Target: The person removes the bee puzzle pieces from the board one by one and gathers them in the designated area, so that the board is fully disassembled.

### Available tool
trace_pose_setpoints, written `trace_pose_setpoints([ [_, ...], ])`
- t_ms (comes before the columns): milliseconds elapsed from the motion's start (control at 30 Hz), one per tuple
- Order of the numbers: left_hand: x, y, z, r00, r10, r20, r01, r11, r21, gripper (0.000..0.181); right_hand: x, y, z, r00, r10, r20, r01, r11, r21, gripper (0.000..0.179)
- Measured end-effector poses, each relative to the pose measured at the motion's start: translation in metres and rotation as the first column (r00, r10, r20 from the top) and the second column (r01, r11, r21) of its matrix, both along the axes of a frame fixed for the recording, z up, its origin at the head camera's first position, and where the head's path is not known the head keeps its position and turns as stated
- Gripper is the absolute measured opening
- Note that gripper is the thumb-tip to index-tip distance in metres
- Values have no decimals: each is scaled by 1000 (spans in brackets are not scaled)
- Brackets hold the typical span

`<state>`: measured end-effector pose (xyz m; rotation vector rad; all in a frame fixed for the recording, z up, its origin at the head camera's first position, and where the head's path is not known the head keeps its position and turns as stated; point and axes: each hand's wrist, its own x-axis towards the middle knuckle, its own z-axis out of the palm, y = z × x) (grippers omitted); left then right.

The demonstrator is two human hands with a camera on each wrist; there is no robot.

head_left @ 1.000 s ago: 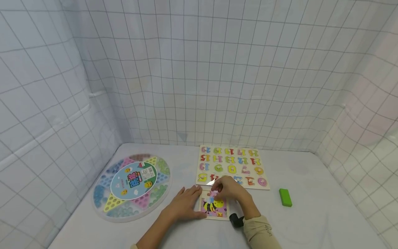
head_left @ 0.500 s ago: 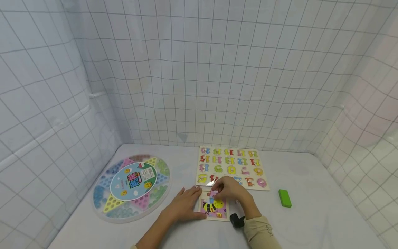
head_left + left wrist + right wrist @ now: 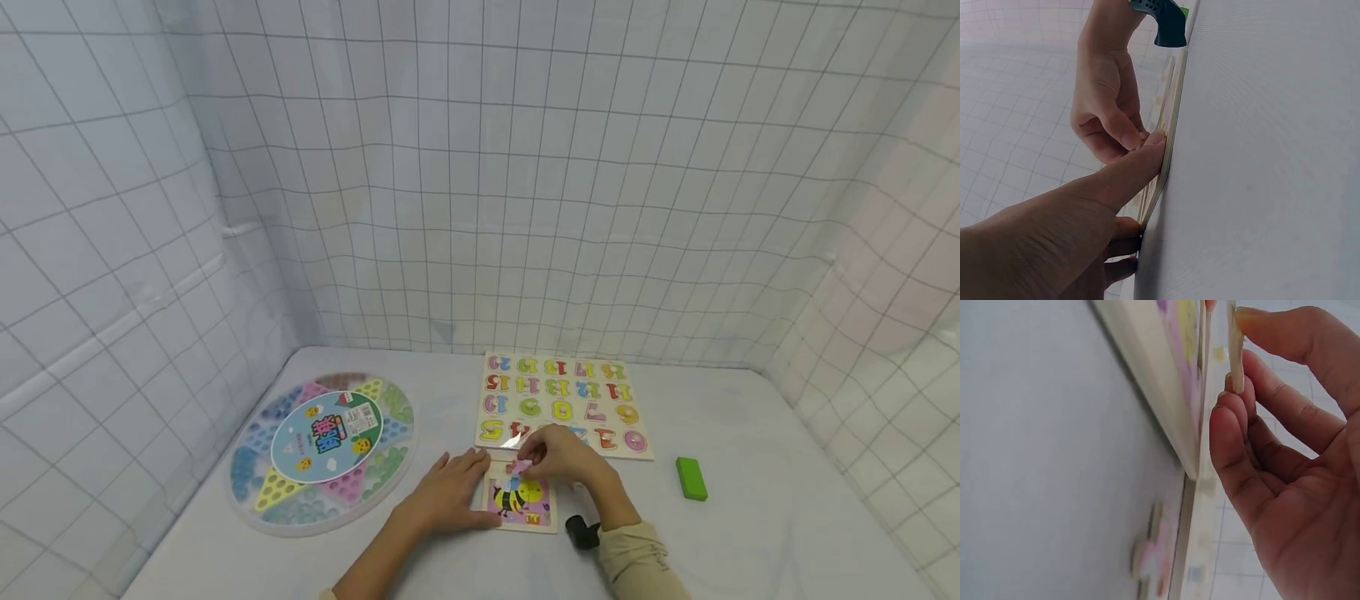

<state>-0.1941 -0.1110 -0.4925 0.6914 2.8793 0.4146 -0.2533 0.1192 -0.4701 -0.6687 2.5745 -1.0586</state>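
A small wooden jigsaw puzzle with a bee picture lies in its frame on the white table. My left hand rests along its left side, fingers stretched to the far corner. Its thumb presses the near edge in the left wrist view. Above the puzzle's upper part, my right hand pinches a thin puzzle piece between thumb and fingertips. In the right wrist view that piece shows edge-on. A loose pink puzzle piece lies on the table beside the frame, hidden behind my right hand in the head view.
Behind the puzzle lies a wooden number board. A round Chinese checkers set sits at the left, and a green block at the right. A black device is at my right wrist. Gridded white curtains surround the table.
The head view has shifted slightly. Both hands stay almost in place, the right still pinching the puzzle piece over the same part of the puzzle.
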Motion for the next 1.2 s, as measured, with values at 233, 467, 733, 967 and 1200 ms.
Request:
trace_pose_setpoints([
  [233,-1,-1,0,1000,9,2,-9,1000,6,97,0,19,5,999,-7,-32,7,1000,4,19],
  [467,-1,-4,-1,1000,12,-4,-12,1000,8,97,2,45,-1,998,-31,-55,31,999,8,19],
  [733,1,-4,-1,1000,9,5,-9,1000,23,97,7,78,-5,995,-62,-82,64,998,22,19],
  [967,0,-3,0,1000,5,5,-5,1000,30,96,8,100,-7,989,-87,-115,93,995,45,17],
  [1200,-1,0,0,1000,0,4,0,999,36,96,11,107,-8,988,-125,-91,132,989,71,16],
])
